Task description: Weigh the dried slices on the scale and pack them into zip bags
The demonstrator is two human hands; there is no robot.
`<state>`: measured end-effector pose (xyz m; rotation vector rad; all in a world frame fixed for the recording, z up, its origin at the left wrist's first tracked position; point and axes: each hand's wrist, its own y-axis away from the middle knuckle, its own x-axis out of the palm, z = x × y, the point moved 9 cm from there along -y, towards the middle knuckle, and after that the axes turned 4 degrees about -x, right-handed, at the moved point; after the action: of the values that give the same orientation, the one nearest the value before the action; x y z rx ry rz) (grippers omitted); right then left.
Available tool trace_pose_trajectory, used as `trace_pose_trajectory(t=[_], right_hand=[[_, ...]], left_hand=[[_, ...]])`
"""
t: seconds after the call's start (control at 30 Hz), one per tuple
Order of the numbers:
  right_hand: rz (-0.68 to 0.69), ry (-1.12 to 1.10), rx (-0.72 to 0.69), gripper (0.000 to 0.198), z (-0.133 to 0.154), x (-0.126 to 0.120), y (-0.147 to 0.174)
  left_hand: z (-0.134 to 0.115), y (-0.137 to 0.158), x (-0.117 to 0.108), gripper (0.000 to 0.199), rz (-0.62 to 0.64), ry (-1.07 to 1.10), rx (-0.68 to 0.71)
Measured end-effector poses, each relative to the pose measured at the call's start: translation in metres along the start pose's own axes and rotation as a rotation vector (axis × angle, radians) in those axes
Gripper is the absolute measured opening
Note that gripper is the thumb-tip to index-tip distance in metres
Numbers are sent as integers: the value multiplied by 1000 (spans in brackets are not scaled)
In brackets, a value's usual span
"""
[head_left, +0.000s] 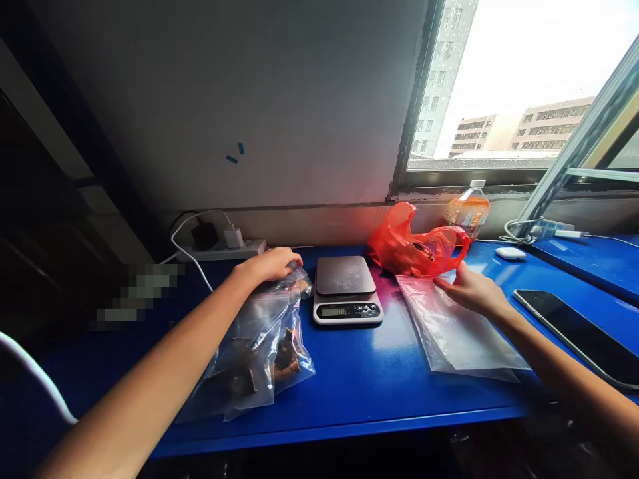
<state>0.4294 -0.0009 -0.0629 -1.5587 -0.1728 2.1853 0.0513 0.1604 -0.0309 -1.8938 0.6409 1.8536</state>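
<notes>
The scale (pixel 347 293) sits on the blue surface (pixel 359 379), its metal plate on top and its display and buttons facing the person; the digits are too small to read with certainty. Just left of the scale, the left hand (pixel 271 265) reaches over the filled bags (pixel 249 352), its fingers bent down onto the far one; whether they grip it or only rest there, I cannot tell. These bags are clear, with dark brown, dried-looking pieces inside, and lie overlapping to the left of the scale and nearer the person than it. Right of the scale lie the flat bags (pixel 449 326), clear and stacked a little askew. The right hand (pixel 474 291) is over their far edge, thumb pointing toward the scale and fingers beside the red bag (pixel 392 249); I cannot tell whether they pinch anything. The red bag stands crumpled, mouth up, behind the scale and to its right, with the bottle (pixel 469 211) of orange drink behind it. Farther right of the scale are the phone (pixel 574 332) and the white case (pixel 510 254). Behind the scale to the left is the power strip (pixel 200 253), a charger (pixel 233 236) plugged in.
</notes>
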Motion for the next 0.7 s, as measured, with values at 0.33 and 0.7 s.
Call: trace_pose_trajectory(t=[0.33,0.7], right_hand=[[-151,-356,-293,44,123,-90,43],[422,-1422,-182,44,239,35,55]], left_hand=[[-33,45,-45,16,-346,-8,81],[-134,112,-53,6,-566,550,418]])
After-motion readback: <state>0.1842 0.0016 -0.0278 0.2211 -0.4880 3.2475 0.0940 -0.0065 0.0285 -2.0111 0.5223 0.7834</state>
